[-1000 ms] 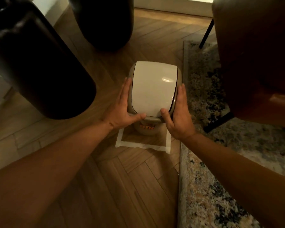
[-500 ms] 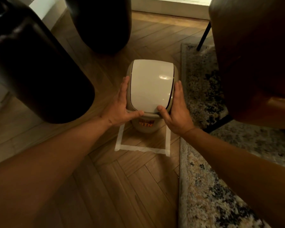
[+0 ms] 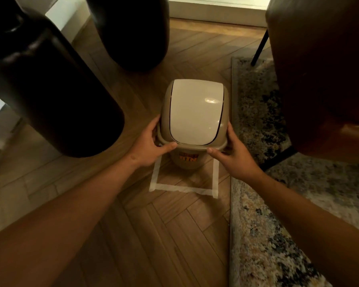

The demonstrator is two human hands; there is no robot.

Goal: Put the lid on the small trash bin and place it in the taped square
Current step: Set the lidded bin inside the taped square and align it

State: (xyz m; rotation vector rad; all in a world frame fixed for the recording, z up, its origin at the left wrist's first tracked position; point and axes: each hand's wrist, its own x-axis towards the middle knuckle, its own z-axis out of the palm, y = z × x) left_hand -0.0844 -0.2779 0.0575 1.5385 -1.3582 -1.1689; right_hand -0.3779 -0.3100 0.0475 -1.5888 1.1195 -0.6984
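At frame centre the small trash bin point(image 3: 188, 160) stands with its lid point(image 3: 194, 112) on, its base over the far part of the taped square point(image 3: 183, 188). The left hand point(image 3: 151, 147) and right hand point(image 3: 235, 153) clamp the lid's rim from either side. Uneven pressure could pop the lid or tip the bin; a sideways nudge could shove it toward the rug point(image 3: 257, 104) at right.

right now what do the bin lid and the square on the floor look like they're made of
Lid: looks like smooth glossy plastic, cream flap in a tan frame, with a sharp light glint on top. Taped square: probably matte paper masking tape, pale, with slightly ragged ends.
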